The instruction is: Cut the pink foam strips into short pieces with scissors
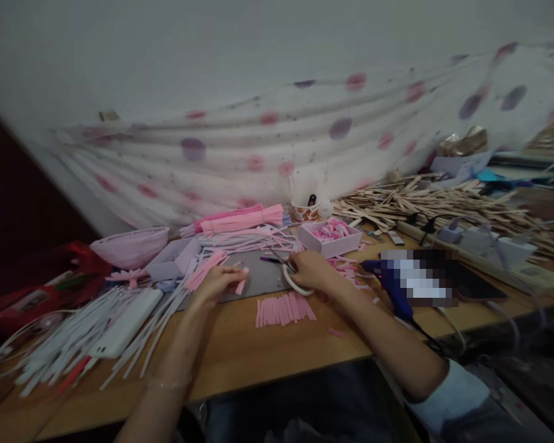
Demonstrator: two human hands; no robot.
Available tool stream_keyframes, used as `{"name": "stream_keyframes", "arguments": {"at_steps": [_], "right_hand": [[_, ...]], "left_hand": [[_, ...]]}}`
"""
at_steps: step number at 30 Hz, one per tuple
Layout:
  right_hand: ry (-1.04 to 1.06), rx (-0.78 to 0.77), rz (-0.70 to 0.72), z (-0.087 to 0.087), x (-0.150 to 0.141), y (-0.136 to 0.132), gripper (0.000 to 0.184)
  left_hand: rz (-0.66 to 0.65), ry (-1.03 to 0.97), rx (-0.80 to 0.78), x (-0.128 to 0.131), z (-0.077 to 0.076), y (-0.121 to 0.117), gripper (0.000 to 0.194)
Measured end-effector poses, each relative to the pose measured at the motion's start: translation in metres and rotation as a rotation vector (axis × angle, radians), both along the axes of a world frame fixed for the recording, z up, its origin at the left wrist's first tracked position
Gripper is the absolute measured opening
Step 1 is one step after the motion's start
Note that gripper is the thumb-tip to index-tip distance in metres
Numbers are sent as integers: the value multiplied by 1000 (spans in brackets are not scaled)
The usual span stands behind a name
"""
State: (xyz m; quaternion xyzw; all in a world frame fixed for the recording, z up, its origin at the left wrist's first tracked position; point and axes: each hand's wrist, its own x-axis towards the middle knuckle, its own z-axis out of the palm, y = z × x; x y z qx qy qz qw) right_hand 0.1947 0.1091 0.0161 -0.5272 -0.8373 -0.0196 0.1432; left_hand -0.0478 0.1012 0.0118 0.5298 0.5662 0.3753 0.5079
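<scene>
Pinched between the fingertips of my left hand (220,282) are short pink pipe cleaner pieces (242,282), held over the grey mat (263,278). My right hand (310,269) is closed round scissors (293,284) with pale loop handles, their blades pointing away to the upper left. A dark purple pen-like stick (269,260) lies by the blades. Nearer the table's front edge, several cut pink pieces (285,309) lie side by side in a row. Long pink pipe cleaners (207,269) lie just beyond my left hand.
A white box (330,240) holds pink bits; a patterned cup (306,211) stands behind it. On the right are a blue glue gun (392,289), a phone (477,280), a power strip (526,266) and wooden sticks (425,203). White pipe cleaners (69,338) and a white power bank-like block (128,323) lie left.
</scene>
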Motion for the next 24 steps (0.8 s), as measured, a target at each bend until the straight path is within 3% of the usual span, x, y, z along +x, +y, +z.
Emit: {"name": "stream_keyframes", "arguments": {"at_steps": [3,7,17,21,24], "right_hand": [[-49,5,-9,3,-1,-1,28],[-50,14,-32,11,1,-4,31],[-114,-66,-55,18,12,-6,35],[-147,-114,-64,22,16,-7,39],[-167,-140,-44,21,18,-7,41]], "left_hand": [[-54,-7,-88,-3,-11,-16,30],[-1,92,-122,4,-26,-28,35],[-62,242,-120,18,-33,-34,37],[-90,435,-39,12,-26,-27,39],[-127,580,92,8,-6,-8,34]]}}
